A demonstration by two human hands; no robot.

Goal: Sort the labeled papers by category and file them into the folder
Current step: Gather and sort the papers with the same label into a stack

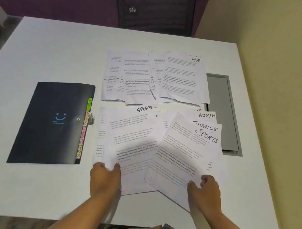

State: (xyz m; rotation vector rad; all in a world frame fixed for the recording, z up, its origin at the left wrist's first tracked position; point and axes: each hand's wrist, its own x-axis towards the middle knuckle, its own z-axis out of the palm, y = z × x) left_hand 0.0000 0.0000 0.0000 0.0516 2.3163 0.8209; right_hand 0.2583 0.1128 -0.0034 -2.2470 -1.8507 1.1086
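1. White table [57, 51] filled the view, and a person's two arms reached in from 6 o'clock.
2. The left hand [104, 175] pinched the near edge of the first SPORTS sheet [131, 135], thumb on top.
3. The right hand [206, 189] gripped the near edge of the second SPORTS sheet [183, 154], which was tilted with its left edge over other pages.
4. The ADMIN sheet [207, 115] and the FINANCE sheet [206, 127] peeked out beneath it toward 1 o'clock.
5. The HR pile [183, 76] lay fanned at 12 o'clock.
6. The dark folder [51, 123] lay closed and flat at 9 o'clock, just beside the papers, its coloured tabs [84, 130] facing them.
7. A grey hatch [224, 113] sat in the table at 3 o'clock.
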